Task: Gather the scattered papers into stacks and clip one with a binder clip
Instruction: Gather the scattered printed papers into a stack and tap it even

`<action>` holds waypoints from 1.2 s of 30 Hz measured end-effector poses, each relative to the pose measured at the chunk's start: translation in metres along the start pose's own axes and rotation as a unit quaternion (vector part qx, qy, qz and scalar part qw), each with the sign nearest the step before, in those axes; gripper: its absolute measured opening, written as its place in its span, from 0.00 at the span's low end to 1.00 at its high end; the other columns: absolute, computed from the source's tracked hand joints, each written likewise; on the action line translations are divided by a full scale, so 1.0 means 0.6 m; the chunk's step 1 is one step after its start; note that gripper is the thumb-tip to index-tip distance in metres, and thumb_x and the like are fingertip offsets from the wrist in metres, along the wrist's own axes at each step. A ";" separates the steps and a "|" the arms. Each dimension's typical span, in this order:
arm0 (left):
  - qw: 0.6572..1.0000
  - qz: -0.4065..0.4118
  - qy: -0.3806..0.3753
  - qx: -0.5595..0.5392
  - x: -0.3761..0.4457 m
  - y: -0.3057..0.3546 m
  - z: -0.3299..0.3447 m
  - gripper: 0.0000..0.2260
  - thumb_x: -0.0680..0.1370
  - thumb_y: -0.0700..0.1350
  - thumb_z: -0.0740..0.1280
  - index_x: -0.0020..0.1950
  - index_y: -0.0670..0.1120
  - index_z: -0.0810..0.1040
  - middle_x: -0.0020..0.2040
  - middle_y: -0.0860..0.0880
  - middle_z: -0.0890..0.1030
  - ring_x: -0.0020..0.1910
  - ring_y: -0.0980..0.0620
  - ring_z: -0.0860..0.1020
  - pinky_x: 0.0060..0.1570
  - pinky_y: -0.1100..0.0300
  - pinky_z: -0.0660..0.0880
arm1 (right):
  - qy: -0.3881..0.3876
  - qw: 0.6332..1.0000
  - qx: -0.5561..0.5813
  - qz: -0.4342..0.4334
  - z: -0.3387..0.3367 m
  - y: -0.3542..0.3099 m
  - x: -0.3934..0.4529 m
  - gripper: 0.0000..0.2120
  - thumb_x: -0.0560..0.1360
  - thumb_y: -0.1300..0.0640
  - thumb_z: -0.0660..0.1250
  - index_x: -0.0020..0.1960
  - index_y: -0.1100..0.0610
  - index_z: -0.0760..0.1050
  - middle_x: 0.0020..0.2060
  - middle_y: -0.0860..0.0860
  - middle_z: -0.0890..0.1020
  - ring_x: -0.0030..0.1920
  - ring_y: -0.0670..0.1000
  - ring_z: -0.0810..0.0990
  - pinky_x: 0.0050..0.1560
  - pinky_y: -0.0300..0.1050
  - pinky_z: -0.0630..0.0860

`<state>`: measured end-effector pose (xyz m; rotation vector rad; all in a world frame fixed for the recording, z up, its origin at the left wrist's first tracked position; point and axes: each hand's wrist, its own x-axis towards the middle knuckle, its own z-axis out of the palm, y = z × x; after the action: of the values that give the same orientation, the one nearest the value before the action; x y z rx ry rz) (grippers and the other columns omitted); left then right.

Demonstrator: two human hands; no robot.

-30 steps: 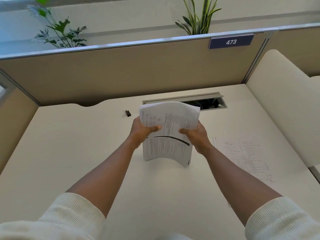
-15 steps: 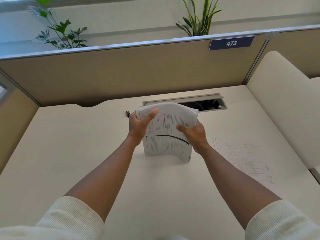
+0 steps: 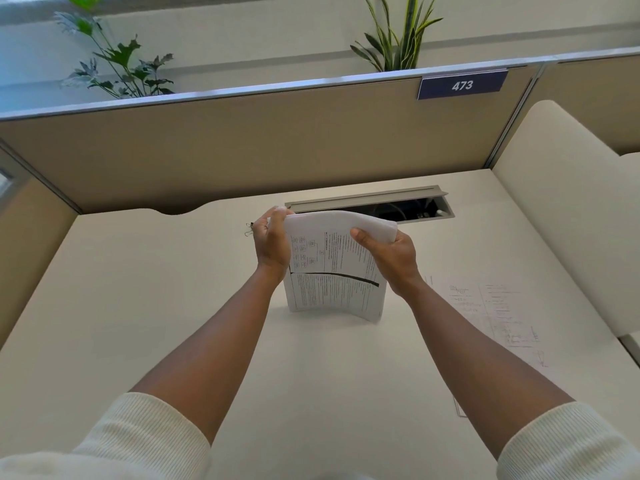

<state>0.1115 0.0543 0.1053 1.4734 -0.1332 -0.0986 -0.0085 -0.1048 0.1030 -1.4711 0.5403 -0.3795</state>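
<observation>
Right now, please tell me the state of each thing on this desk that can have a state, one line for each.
paper stack: upright, lower edge on the desk, top bent over, not clipped.
left hand: grips the stack's left edge.
right hand: grips the stack's right edge.
binder clip: lies on the desk behind the left hand, unused.
loose sheet: lies flat on the desk to the right.
cable hatch: lid open.

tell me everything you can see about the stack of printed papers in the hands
The stack of white printed paper sheets stands on its lower edge on the cream desk top, bowed, its top curling away from the camera. The facing page carries dense black text, a small box diagram and a thick dark curved line across its middle. The left hand grips its upper left edge and the right hand its upper right, thumb on the front. No clip shows on it.
</observation>
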 end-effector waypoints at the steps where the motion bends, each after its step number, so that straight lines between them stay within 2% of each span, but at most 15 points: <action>1: 1.000 -0.006 0.011 -0.002 0.000 0.001 0.001 0.13 0.75 0.47 0.58 0.32 0.45 0.73 0.28 0.53 0.72 0.26 0.57 0.72 0.28 0.64 0.65 | -0.002 1.000 -0.005 0.007 -0.001 0.006 -0.001 0.11 0.71 0.51 0.75 0.50 0.55 0.80 0.43 0.54 0.84 0.43 0.53 0.84 0.38 0.45 0.83; 3: 1.000 -0.015 0.021 -0.006 -0.003 0.003 0.001 0.17 0.77 0.53 0.58 0.33 0.45 0.75 0.28 0.52 0.75 0.26 0.56 0.74 0.28 0.65 0.68 | -0.007 1.000 -0.017 0.019 -0.003 0.020 -0.002 0.13 0.71 0.51 0.75 0.52 0.57 0.80 0.45 0.54 0.85 0.45 0.54 0.84 0.39 0.45 0.83; 5: 1.000 -0.019 -0.001 0.003 -0.005 -0.004 -0.005 0.24 0.77 0.62 0.57 0.37 0.42 0.75 0.30 0.50 0.76 0.29 0.54 0.77 0.29 0.65 0.71 | -0.013 0.999 -0.028 0.031 -0.005 0.031 -0.003 0.15 0.71 0.51 0.75 0.54 0.58 0.80 0.46 0.55 0.85 0.46 0.54 0.84 0.41 0.48 0.83; 8: 0.997 -0.014 -0.076 0.019 -0.014 -0.021 -0.019 0.36 0.69 0.73 0.63 0.43 0.37 0.74 0.35 0.44 0.76 0.34 0.49 0.79 0.31 0.62 0.74 | -0.026 0.998 -0.030 0.042 -0.011 0.041 -0.004 0.14 0.71 0.54 0.75 0.55 0.57 0.80 0.47 0.54 0.85 0.47 0.54 0.85 0.39 0.46 0.83; 10: 0.994 -0.028 -0.096 0.041 -0.024 -0.031 -0.025 0.29 0.66 0.70 0.70 0.46 0.44 0.78 0.39 0.47 0.81 0.38 0.50 0.83 0.33 0.61 0.78 | -0.030 0.998 -0.025 0.056 -0.014 0.048 -0.005 0.14 0.72 0.56 0.75 0.55 0.58 0.80 0.47 0.54 0.85 0.48 0.54 0.84 0.40 0.46 0.83; 12: 0.989 -0.048 -0.109 0.091 -0.035 -0.045 -0.030 0.17 0.69 0.61 0.75 0.50 0.52 0.79 0.44 0.50 0.84 0.45 0.48 0.85 0.37 0.58 0.81 | -0.034 0.996 -0.029 0.072 -0.017 0.058 -0.005 0.13 0.72 0.58 0.74 0.55 0.58 0.80 0.49 0.54 0.85 0.49 0.54 0.84 0.45 0.50 0.83; 14: 0.981 -0.070 -0.122 0.132 -0.041 -0.061 -0.038 0.12 0.71 0.51 0.77 0.51 0.54 0.80 0.47 0.53 0.84 0.48 0.50 0.84 0.43 0.54 0.83 | -0.038 0.995 -0.040 0.086 -0.018 0.068 -0.006 0.12 0.72 0.59 0.74 0.54 0.57 0.80 0.50 0.54 0.84 0.51 0.55 0.83 0.49 0.54 0.82; 18: 0.967 -0.120 -0.156 0.163 -0.055 -0.091 -0.057 0.15 0.72 0.46 0.77 0.57 0.53 0.79 0.50 0.58 0.82 0.49 0.59 0.80 0.49 0.57 0.80 | -0.059 0.990 -0.061 0.109 -0.023 0.082 -0.009 0.11 0.73 0.61 0.72 0.54 0.56 0.79 0.51 0.54 0.83 0.54 0.56 0.81 0.53 0.56 0.81; 21: 0.962 -0.139 -0.162 0.169 -0.068 -0.104 -0.064 0.15 0.75 0.44 0.74 0.61 0.49 0.79 0.51 0.57 0.82 0.49 0.61 0.78 0.53 0.57 0.77 | -0.079 0.985 -0.091 0.120 -0.028 0.091 -0.012 0.12 0.73 0.62 0.72 0.56 0.57 0.79 0.54 0.55 0.82 0.56 0.57 0.80 0.56 0.58 0.79; 25: 0.961 -0.145 -0.155 0.178 -0.067 -0.108 -0.071 0.16 0.75 0.48 0.74 0.61 0.45 0.81 0.53 0.50 0.84 0.52 0.52 0.83 0.52 0.54 0.81 | -0.094 0.983 -0.095 0.125 -0.035 0.085 -0.014 0.10 0.74 0.62 0.70 0.55 0.57 0.79 0.53 0.53 0.82 0.54 0.55 0.81 0.49 0.49 0.80; 29: 0.964 -0.144 -0.162 0.157 -0.060 -0.101 -0.067 0.11 0.75 0.48 0.73 0.55 0.46 0.82 0.51 0.48 0.86 0.48 0.49 0.85 0.48 0.49 0.83 | -0.100 0.984 -0.051 0.136 -0.041 0.075 -0.012 0.12 0.73 0.62 0.72 0.55 0.56 0.78 0.52 0.53 0.84 0.52 0.54 0.83 0.49 0.50 0.82; 36: 0.965 -0.178 -0.161 0.101 -0.054 -0.089 -0.046 0.15 0.74 0.42 0.75 0.60 0.43 0.80 0.53 0.45 0.85 0.50 0.46 0.85 0.46 0.48 0.83 | -0.045 0.991 0.015 0.124 -0.029 0.064 -0.012 0.11 0.70 0.64 0.73 0.51 0.53 0.79 0.49 0.53 0.85 0.49 0.54 0.84 0.49 0.52 0.82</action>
<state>0.0843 0.0810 0.0488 1.6650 -0.1427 -0.6353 -0.0273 -0.1123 0.0656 -1.3656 0.6327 -0.1243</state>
